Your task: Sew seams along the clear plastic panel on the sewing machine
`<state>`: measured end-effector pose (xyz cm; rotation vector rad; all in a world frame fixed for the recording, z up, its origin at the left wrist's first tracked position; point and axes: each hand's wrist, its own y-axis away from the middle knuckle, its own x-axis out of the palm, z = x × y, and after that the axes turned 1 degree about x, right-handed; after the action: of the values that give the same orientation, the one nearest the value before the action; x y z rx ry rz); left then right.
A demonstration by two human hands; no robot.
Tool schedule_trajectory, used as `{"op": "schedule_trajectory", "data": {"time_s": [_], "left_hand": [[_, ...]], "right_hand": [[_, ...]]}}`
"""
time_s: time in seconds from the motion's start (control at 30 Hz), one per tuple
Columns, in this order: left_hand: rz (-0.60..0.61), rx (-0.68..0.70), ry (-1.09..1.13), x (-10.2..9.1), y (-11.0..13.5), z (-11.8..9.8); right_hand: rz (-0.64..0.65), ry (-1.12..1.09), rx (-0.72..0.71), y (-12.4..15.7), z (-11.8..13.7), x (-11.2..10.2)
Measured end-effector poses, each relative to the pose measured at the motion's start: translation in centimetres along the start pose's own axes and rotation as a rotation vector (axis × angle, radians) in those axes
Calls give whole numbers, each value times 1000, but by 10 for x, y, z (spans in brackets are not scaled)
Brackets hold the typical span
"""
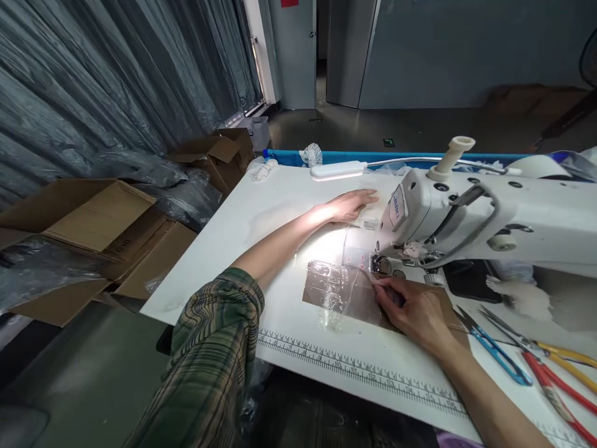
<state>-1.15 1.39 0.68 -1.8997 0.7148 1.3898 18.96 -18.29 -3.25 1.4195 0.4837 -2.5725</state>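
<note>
the left hand point(352, 205) lies flat, fingers extended and open, palm down on the white tabletop point(219, 249) behind the needle area, resting on the far end of a clear plastic piece point(357, 246); it grips nothing. the right hand point(415, 308) is loosely curled, fingertips pressed down on a brown sheet point(340, 292) and the clear plastic film lying over it, just in front of the presser foot point(377, 264). whether those fingers pinch the film or only press it flat cannot be determined.

the work lies under the head of a white industrial sewing machine point(466, 218). a blue label on the machine's face plate carries writing too small to read. a white led lamp point(338, 170) on a gooseneck lights the needle area.

a printed ruler scale point(364, 367) runs along the near tabletop edge; numerals are present, with 8, 10 and 12 roughly legible. right of the right hand lie blue thread snips point(497, 351) and red- and yellow-handled tools point(559, 373), beside them. open cardboard boxes point(93, 230) stand on the floor to the left.
</note>
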Motion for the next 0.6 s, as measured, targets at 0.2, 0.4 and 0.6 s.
{"op": "schedule_trajectory", "data": {"time_s": [0.2, 0.4, 0.6], "left_hand": [[-162, -270, 30, -66, 94, 7], [-56, -483, -30, -95, 206, -31], [23, -597, -81, -51, 230, -46]], "right_hand": [[-56, 161, -77, 9, 3, 0], [-108, 155, -212, 14, 15, 11], [0, 108, -473, 10, 34, 22]]}}
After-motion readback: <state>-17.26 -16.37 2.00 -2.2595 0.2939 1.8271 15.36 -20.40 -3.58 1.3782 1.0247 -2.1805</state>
